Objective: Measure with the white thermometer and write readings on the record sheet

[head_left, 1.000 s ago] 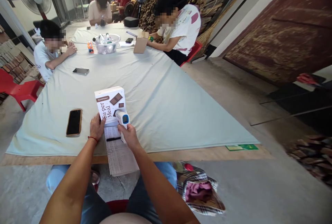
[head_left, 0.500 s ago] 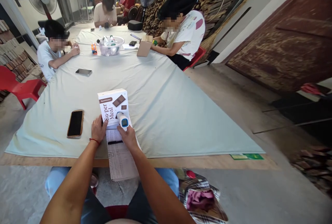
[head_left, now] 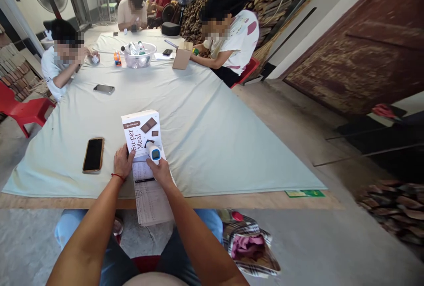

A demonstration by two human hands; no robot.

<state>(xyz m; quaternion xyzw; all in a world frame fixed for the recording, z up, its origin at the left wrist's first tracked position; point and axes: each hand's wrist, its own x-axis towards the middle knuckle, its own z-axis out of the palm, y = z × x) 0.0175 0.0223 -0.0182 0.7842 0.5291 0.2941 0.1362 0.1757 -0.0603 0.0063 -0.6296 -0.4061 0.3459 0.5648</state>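
Observation:
A white box (head_left: pixel 134 130) printed "Su-per Meal" stands on the cloth-covered table in front of me. My left hand (head_left: pixel 123 162) grips its lower left side, the thumb on the front face. In my right hand (head_left: pixel 160 170) is a white infrared thermometer (head_left: pixel 154 152) with a blue-framed screen, held close to the front of the box. Below the box lies a written paper sheet (head_left: pixel 153 204) that hangs over the table edge. A black pen (head_left: pixel 145 180) rests across the sheet, between my wrists.
A phone (head_left: pixel 93 155) lies left of my left hand, a second phone (head_left: pixel 104 89) farther off. Beyond are a plastic basin (head_left: pixel 138 59) of bottles and a cardboard box (head_left: pixel 182 56). Other people sit around the table (head_left: pixel 225 144). An open plaid bag (head_left: pixel 251 250) is below its edge.
The view has shifted slightly. My hands keep the same hold on the box and the thermometer. The person at the left has raised a hand toward the head.

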